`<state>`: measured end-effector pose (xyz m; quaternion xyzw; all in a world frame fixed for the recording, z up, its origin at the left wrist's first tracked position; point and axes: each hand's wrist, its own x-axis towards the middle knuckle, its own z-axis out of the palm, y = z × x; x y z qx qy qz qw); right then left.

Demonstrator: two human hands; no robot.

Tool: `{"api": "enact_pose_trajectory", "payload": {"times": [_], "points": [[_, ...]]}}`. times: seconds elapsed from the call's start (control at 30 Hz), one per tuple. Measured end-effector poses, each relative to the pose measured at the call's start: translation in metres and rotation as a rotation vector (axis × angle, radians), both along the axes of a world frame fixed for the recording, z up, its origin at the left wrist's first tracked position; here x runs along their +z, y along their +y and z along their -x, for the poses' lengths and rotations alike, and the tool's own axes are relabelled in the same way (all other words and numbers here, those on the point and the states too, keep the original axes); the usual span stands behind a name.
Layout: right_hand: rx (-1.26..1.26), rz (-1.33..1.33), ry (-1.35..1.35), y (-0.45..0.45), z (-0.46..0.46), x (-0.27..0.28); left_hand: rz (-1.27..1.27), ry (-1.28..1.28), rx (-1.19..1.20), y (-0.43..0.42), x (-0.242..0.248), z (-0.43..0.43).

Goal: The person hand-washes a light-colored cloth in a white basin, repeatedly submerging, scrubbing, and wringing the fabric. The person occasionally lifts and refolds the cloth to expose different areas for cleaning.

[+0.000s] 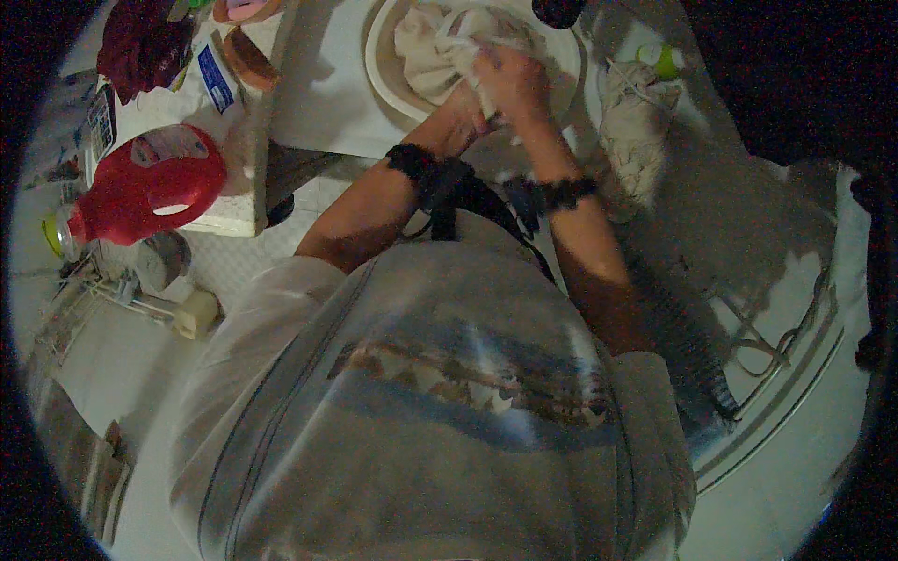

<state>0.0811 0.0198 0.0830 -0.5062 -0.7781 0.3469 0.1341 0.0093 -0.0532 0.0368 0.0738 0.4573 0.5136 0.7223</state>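
Note:
Both of my hands meet over a round white basin (379, 63) at the top centre. My left hand (466, 119) lies lower, palm partly up, touching the pale wet-looking cloth (424, 59). Against it, my right hand (515, 80) is closed on a bunched part of that cloth. The rest of the cloth lies crumpled in the basin. Each wrist wears a dark scalloped band. The cloth and the overlap of the hands hide most of my left fingers.
A red plastic jug (154, 182) lies at the left by a white ledge (231, 217), near a brown brush or block (250, 59) and dark red cloth (140, 49). Right of the basin sits a bunched beige cloth (635, 126). Curved metal rails (786, 414) run at the lower right.

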Motion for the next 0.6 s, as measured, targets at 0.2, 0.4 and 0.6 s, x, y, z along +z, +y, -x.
{"api": "enact_pose_trajectory", "payload": {"times": [0.2, 0.4, 0.6], "points": [[0.037, 0.267, 0.077, 0.06, -0.06, -0.034, -0.108, 0.402, -0.301, 0.009, -0.002, 0.044], [0.425, -0.269, -0.23, 0.008, -0.037, 0.032, -0.1, 0.508, -0.275, 0.026, -0.002, 0.068], [-0.066, 0.041, -0.179, -0.001, -0.052, 0.008, -0.287, 0.164, 0.16, 0.038, -0.002, 0.052]]}}
